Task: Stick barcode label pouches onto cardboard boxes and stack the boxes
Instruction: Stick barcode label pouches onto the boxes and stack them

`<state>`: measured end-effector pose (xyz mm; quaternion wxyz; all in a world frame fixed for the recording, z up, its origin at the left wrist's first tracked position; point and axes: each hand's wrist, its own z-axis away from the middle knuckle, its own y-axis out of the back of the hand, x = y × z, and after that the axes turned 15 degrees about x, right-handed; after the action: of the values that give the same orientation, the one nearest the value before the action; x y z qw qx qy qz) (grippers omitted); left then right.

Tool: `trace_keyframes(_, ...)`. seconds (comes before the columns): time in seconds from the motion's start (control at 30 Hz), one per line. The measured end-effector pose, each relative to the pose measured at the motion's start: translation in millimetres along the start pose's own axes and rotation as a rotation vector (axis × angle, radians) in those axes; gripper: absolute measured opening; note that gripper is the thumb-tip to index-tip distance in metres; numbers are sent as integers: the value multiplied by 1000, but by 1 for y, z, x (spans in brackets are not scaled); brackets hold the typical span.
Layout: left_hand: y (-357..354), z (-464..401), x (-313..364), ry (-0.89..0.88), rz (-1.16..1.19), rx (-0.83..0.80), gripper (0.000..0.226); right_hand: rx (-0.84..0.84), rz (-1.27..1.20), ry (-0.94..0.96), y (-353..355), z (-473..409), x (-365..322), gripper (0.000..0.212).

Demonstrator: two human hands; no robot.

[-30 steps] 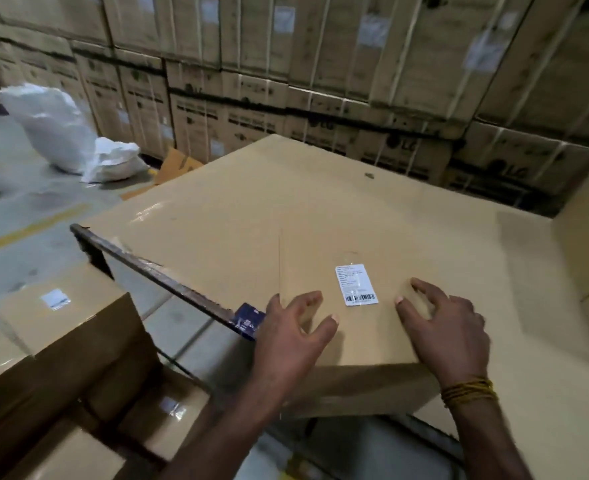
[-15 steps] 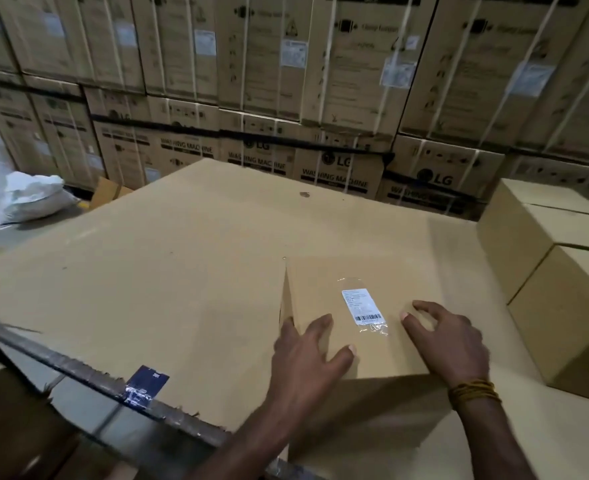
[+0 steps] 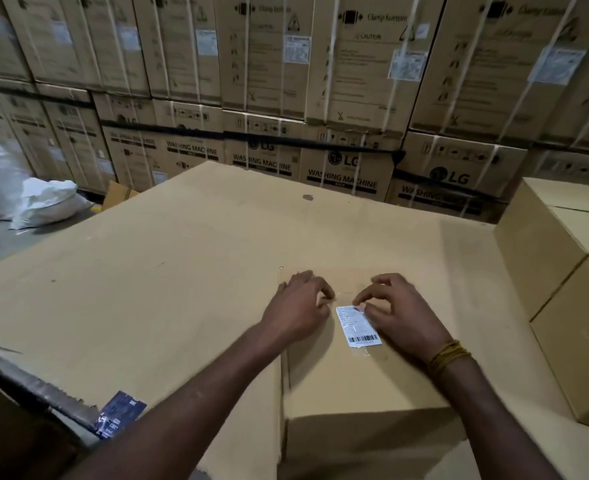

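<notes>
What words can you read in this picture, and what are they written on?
"LG" and "WASHING MACHINE": lower stacked cartons.
"CAUTION" and "Clamp bottom": upper carton.
Label pouch on the small box: barcode only; its print is too small to read.
Blue card: blurred.

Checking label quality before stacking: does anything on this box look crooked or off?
Yes. The barcode label pouch lies askew on the cardboard box, its edges tilted against the box's sides. Both hands' fingers are at its far end.
</notes>
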<state>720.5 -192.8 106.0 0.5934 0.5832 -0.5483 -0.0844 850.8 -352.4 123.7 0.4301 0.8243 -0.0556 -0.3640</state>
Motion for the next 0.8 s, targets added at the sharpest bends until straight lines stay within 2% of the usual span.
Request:
trace_keyframes(0.2, -11, -50, -10, 26, -26, 39, 23, 48, 54, 6, -16, -6, 4, 30)
trace_keyframes(0.33, -23, -46, -12, -22, -136, 188, 27, 12, 181, 38, -19, -2, 9, 39)
trace_keyframes(0.5, -28, -50, -15, -10, -208, 217, 33, -61, 319, 46, -20, -7, 4, 46)
trace_keyframes(0.67, -31, -52, -17, -26, -311, 222, 38, -115, 281, 7, -11, -27, -5, 45)
trace_keyframes(0.8, -34, -51, -16, -23, -333, 224, 37, 38, 108, 24, -23, -16, -4, 25)
